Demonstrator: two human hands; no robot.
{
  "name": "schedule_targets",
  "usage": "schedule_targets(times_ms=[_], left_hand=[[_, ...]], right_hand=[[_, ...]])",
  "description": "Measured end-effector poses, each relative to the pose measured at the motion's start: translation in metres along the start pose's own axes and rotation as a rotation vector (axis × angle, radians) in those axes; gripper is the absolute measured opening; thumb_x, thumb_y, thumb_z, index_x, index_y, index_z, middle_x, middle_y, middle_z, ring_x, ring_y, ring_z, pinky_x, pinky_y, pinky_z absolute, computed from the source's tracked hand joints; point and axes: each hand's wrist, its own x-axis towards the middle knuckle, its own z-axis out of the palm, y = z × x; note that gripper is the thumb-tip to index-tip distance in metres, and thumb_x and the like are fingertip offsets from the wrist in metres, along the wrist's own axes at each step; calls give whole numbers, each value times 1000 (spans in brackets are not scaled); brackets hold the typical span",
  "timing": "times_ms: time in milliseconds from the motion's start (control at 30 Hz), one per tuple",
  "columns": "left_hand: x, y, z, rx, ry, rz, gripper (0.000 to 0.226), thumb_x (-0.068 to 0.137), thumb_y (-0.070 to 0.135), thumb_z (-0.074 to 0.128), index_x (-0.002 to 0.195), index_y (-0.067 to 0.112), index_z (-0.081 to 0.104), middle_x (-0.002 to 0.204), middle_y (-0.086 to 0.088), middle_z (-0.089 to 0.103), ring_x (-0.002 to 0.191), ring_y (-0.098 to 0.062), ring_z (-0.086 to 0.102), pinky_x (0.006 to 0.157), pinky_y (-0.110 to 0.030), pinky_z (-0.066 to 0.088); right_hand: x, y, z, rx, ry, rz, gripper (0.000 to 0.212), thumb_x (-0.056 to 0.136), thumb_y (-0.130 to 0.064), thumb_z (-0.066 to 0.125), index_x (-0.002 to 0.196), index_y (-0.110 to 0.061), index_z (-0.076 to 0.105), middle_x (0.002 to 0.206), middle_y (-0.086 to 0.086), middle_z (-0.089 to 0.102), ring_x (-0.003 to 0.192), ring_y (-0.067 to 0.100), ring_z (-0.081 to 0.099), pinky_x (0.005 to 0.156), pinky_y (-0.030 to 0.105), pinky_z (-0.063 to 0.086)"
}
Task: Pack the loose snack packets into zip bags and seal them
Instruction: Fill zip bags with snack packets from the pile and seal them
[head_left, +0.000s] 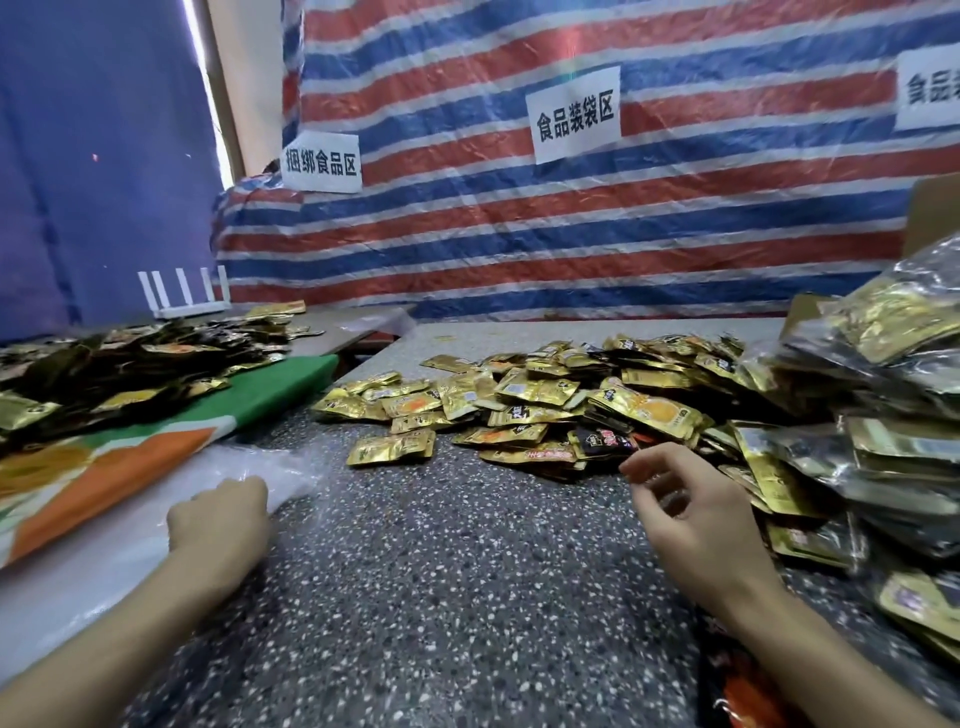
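My left hand (218, 512) rests on the clear zip bags (104, 561), which lie flat at the left edge of the counter (441, 571). Its fingers are curled down and under, so the tips are hidden from me. The plastic is a little raised in front of them, but I cannot tell if they pinch it.

My right hand (691, 514) hangs over the counter just beside the near edge of the snack packets (545, 405). Its fingers (644, 465) are loosely bent and a little apart, and they hold nothing.

The packets, mostly gold, are in a loose heap across the middle and the far side of the counter. One gold packet (390, 447) lies alone at the near left of the heap. Along the right edge there is a pile of filled bags (893, 415).

On the left, a green and orange cloth (280, 384) carries a second heap (119, 364) of packets. Behind the counter hangs a striped sheet (519, 234) with paper signs (575, 114).
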Motion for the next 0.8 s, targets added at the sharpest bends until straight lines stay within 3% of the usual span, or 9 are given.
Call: schedule_targets(times_ms=[67, 133, 267, 367, 433, 533, 633, 733, 800], left_hand=[[1, -5, 1, 22, 100, -10, 17, 90, 28, 55, 79, 21, 45, 78, 4, 49, 88, -23, 61, 58, -28, 32], [4, -6, -1, 4, 138, -39, 28, 89, 32, 59, 71, 20, 40, 72, 5, 45, 84, -22, 61, 59, -28, 33], [12, -12, -12, -244, 19, -123, 50, 72, 54, 81, 66, 15, 51, 72, 0, 61, 71, -21, 59, 60, -27, 35], [17, -10, -24, -379, 64, -191, 36, 89, 44, 69, 81, 11, 57, 90, -11, 68, 86, -31, 64, 69, -33, 40], [13, 0, -35, -395, 164, -163, 19, 98, 28, 53, 91, 11, 50, 103, -16, 65, 93, -36, 60, 73, -37, 39], [-4, 31, -59, -430, 252, -17, 13, 96, 15, 45, 85, 15, 38, 86, -11, 56, 80, -32, 52, 69, -40, 38], [-37, 77, -83, -590, 332, 219, 21, 101, 23, 48, 82, 20, 39, 74, -2, 56, 69, -25, 55, 61, -38, 41], [-72, 129, -100, -907, 339, 585, 20, 98, 27, 57, 81, 21, 48, 75, 2, 61, 65, -16, 59, 53, -38, 51], [-89, 160, -103, -1014, 318, 785, 18, 95, 28, 61, 81, 19, 54, 78, 5, 62, 68, -15, 61, 60, -40, 56]], right_hand=[[-1, 0, 0, 2, -4, 5, 27, 86, -1, 70, 89, -28, 68, 80, -16, 67, 77, 2, 63, 58, 16, 50], [-1, 0, 0, 3, -10, 11, 28, 86, -1, 70, 87, -29, 68, 79, -19, 66, 75, 2, 63, 56, 15, 48], [-1, -2, 0, 5, 0, 19, 28, 86, -2, 70, 87, -29, 67, 78, -17, 66, 75, 3, 63, 54, 18, 47], [0, -3, 0, 24, 19, 43, 26, 87, -3, 70, 89, -29, 68, 81, -14, 66, 75, 4, 62, 56, 19, 46], [0, -2, -1, 35, 13, 74, 25, 88, -4, 69, 89, -29, 68, 81, -13, 66, 74, 2, 62, 55, 17, 45], [1, -3, 0, 91, -9, 170, 19, 89, -11, 70, 91, -30, 68, 84, -11, 68, 78, -1, 62, 57, 15, 47], [5, -9, -1, 282, 1, 288, 11, 88, -24, 74, 96, -24, 68, 85, -1, 72, 77, 11, 68, 61, 21, 51], [9, -14, -8, 554, -33, 410, 45, 79, -52, 72, 89, -9, 66, 71, 5, 69, 64, 24, 64, 50, 27, 46], [13, -16, -14, 629, -59, 483, 59, 76, -69, 70, 75, -10, 64, 65, 8, 64, 58, 25, 59, 47, 27, 42]])
